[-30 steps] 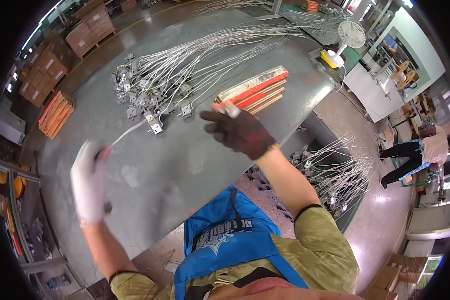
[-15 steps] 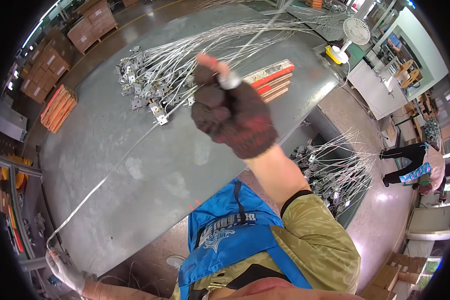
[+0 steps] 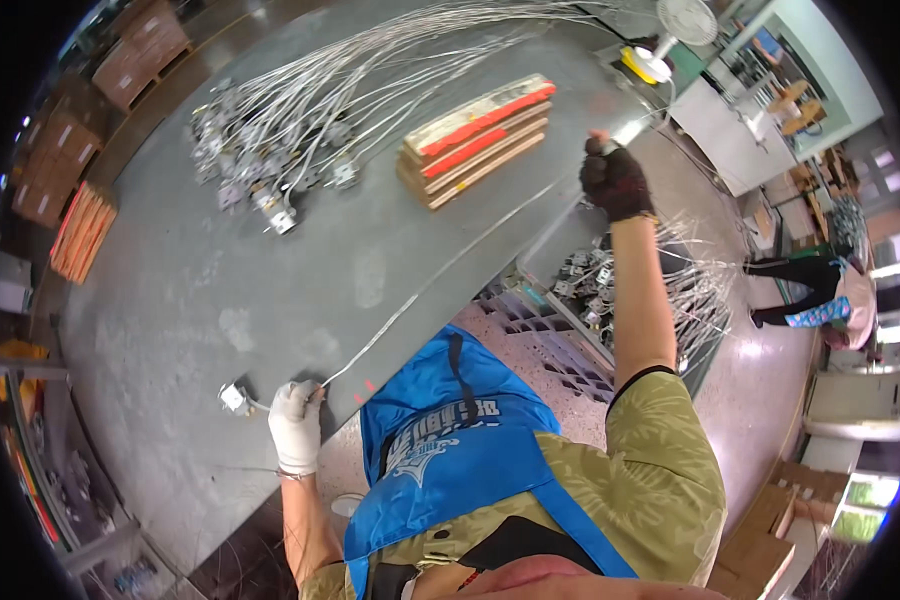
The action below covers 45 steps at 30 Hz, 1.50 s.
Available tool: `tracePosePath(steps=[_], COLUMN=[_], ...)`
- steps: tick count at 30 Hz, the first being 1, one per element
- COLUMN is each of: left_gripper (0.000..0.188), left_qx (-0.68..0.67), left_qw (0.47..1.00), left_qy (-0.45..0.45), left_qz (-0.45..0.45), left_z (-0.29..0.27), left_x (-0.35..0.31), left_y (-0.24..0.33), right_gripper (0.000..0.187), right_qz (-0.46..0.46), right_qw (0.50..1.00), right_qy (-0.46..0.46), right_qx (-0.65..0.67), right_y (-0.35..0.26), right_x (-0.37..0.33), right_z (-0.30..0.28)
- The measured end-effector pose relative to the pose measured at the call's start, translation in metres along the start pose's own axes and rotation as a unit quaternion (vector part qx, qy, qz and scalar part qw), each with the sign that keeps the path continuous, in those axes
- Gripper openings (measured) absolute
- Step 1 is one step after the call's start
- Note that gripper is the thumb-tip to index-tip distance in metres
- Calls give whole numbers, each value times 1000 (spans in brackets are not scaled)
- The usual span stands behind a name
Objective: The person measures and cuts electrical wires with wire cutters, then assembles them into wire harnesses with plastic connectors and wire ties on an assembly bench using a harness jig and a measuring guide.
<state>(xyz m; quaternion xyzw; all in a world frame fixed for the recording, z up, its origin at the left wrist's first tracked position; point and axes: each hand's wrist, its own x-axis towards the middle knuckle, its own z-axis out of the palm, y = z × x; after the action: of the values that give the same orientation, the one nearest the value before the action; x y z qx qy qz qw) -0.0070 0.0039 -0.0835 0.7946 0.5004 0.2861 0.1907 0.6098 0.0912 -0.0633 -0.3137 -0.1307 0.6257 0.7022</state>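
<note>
My left hand (image 3: 297, 425), in a white glove, is closed around a thin silvery cable (image 3: 425, 283) near the table's front edge. Just left of it, a small metal box-shaped fitting (image 3: 235, 398) lies on the tabletop at the cable's end. The cable runs diagonally up to my right hand (image 3: 618, 180), which wears a dark fingerless glove. That hand is closed on the cable beyond the table's right edge, above a crate of similar parts. What lies inside its fingers is hidden.
On the grey table (image 3: 180, 330) lies a heap of metal fittings (image 3: 270, 150) with long cables trailing right. Stacked wooden boards (image 3: 480, 140) with red edges sit beside it. A crate (image 3: 580, 325) holds more cabled fittings. A fan (image 3: 685, 20) and a bending person (image 3: 840, 300) are farther right.
My left hand has come from the far lower left corner to the front edge. My right hand has swung right, away from the heap. The cable now stretches between both hands.
</note>
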Motion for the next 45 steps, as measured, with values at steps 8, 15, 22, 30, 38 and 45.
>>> tracePosePath(steps=[8, 15, 22, 30, 38, 45], left_gripper=[13, 17, 18, 19, 10, 9], left_qx=[31, 70, 82, 79, 44, 15], left_qw=[998, 997, 996, 996, 990, 991], left_qy=[-28, -30, -28, -49, -46, -39], left_qz=[-49, -19, -18, -10, -122, -128], left_z=[7, 16, 22, 24, 15, 15], left_x=[-31, -33, -31, -19, -27, -28], left_y=[3, 25, 27, 50, 52, 46], right_gripper=[17, 45, 32, 39, 33, 51], right_qz=[-100, -155, -189, -98, -118, -137], right_qw=[958, 393, 298, 263, 139, 181], right_qy=[262, 342, 272, 226, 11, 51], right_qx=[-64, -839, -895, -933, -983, -973], right_y=[11, 4, 1, -23, -76, -90], right_x=[57, 54, 54, 63, 109, 117], right_z=[-61, -38, -58, -88, -177, -198])
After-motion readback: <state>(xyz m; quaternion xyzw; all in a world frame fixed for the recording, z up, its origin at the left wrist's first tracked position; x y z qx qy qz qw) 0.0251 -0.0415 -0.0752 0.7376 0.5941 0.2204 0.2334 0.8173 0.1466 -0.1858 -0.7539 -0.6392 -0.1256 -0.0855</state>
